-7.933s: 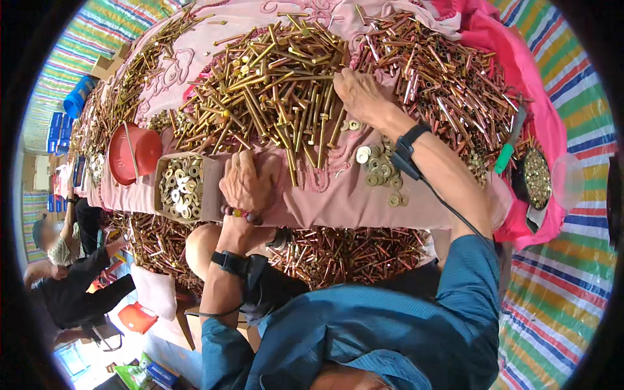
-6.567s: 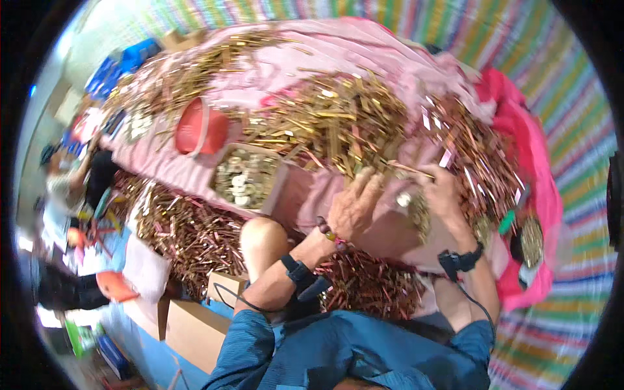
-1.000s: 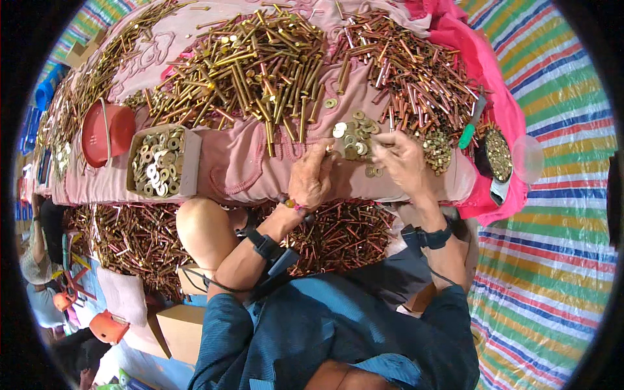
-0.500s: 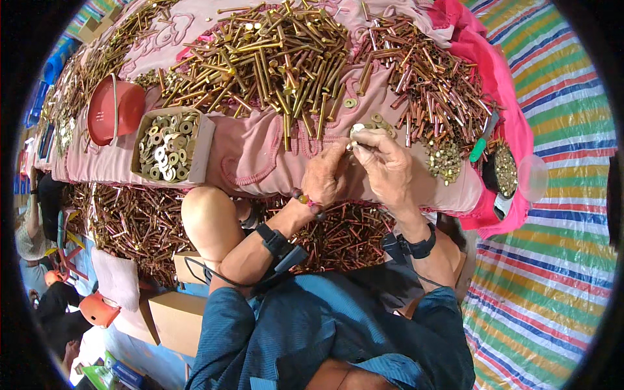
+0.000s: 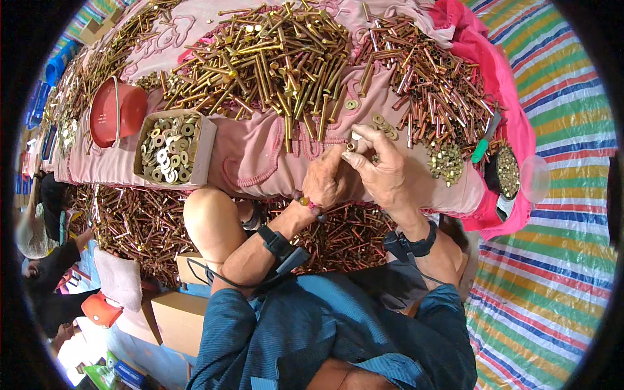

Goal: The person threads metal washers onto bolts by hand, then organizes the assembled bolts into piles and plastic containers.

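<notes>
Above the near edge of the pink cloth (image 5: pixel 244 140), my two hands meet fingertip to fingertip. My left hand (image 5: pixel 325 179) is closed with its fingers curled; whatever it grips is hidden by them. Thumb and forefinger of my right hand (image 5: pixel 385 170) pinch a small brass-coloured metal piece (image 5: pixel 351 148), too small to name surely. Something whitish (image 5: pixel 355 136) shows at the right fingertips. Just beyond them lie several flat washers (image 5: pixel 385 127). A pile of small nuts (image 5: pixel 445 162) rests right of my right hand.
Long bolts (image 5: pixel 273 58) are heaped ahead, metal sleeves (image 5: pixel 435 84) at right. A washer box (image 5: pixel 207 146) and red bucket (image 5: pixel 127 114) stand left. A green-handled tool (image 5: pixel 480 149) lies beside a black container (image 5: pixel 504 175). More bolts (image 5: pixel 130 227) lie below; another person (image 5: pixel 55 279) is at far left.
My right fingers have shifted slightly around the small piece, and more of it shows between the fingertips. My left hand stays almost still. At far left the other person's arm has moved.
</notes>
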A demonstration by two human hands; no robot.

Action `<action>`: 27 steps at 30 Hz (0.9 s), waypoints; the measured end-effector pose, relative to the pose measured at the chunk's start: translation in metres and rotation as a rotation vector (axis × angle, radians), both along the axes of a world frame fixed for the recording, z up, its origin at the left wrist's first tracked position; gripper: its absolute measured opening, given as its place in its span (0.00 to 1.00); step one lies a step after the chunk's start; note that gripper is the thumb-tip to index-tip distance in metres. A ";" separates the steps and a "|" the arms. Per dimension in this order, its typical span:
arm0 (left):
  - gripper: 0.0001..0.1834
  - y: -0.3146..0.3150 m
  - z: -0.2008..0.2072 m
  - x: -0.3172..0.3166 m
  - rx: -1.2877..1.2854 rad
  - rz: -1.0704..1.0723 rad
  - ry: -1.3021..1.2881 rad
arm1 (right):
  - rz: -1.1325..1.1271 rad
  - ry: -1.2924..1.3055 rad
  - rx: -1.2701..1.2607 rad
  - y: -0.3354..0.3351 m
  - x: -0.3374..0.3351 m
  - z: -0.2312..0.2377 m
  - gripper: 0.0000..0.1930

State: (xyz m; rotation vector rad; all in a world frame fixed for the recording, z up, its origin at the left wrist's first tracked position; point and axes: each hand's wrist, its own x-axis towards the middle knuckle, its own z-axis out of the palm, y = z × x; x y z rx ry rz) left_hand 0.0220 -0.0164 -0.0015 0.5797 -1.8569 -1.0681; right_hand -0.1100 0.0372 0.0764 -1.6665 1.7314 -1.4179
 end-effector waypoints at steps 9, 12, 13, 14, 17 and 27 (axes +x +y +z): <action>0.27 0.002 -0.006 -0.001 0.015 0.021 -0.026 | 0.043 0.187 0.010 -0.001 -0.003 0.004 0.10; 0.27 0.002 -0.006 -0.001 -0.025 0.045 -0.033 | 0.023 0.043 0.047 -0.002 -0.005 0.000 0.09; 0.25 0.002 -0.004 -0.001 -0.021 0.047 -0.044 | 0.063 0.056 0.043 -0.002 -0.007 -0.001 0.09; 0.23 0.003 -0.002 0.000 -0.016 0.050 -0.055 | 0.103 0.069 0.038 -0.003 -0.009 -0.002 0.08; 0.22 0.004 0.005 0.001 0.045 0.030 -0.032 | 0.120 0.078 -0.024 -0.003 -0.010 -0.004 0.08; 0.23 0.000 -0.008 0.004 -0.058 0.012 -0.091 | -0.027 -0.101 0.092 0.001 0.000 -0.014 0.13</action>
